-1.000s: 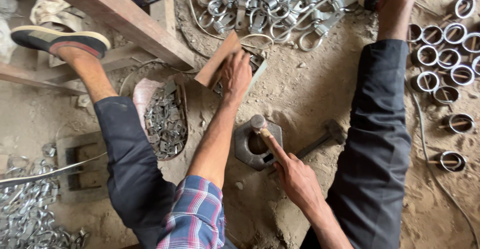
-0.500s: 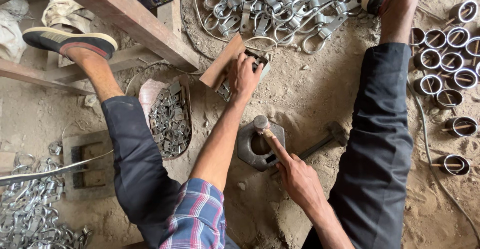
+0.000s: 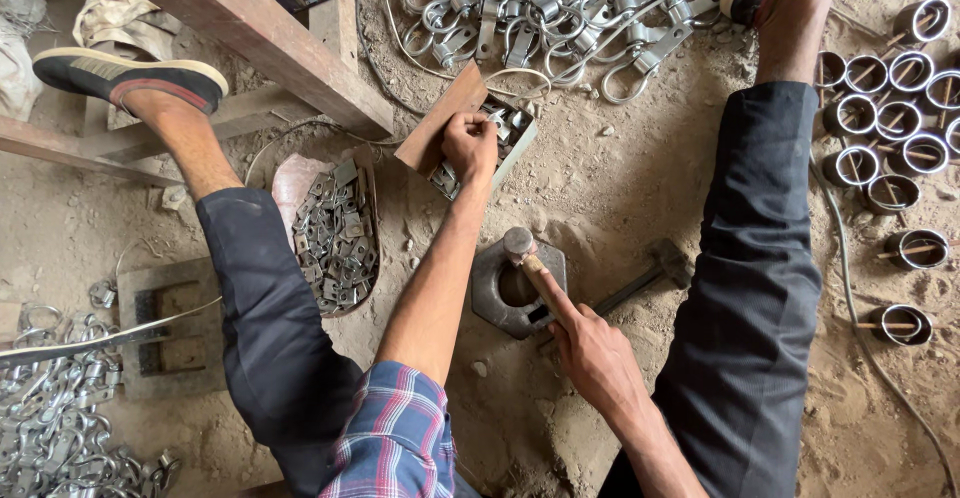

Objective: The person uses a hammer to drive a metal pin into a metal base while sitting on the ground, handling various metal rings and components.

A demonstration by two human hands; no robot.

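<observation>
So the left hand point(image 3: 468, 144) is curled shut inside a small cardboard box point(image 3: 440, 123) of flat metal bits, up past the knees on the dusty floor. Right hand point(image 3: 590, 353) grips a wooden-handled hammer point(image 3: 530, 263), its head resting on a chunky hexagonal iron block point(image 3: 490, 303). Shiny round clamps point(image 3: 560, 8) are piled beyond, steel rings point(image 3: 890, 88) off to the right.

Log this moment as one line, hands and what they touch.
left hand: reaching into small box of metal parts | right hand: holding hammer on hexagonal block | setting: dirt floor
</observation>
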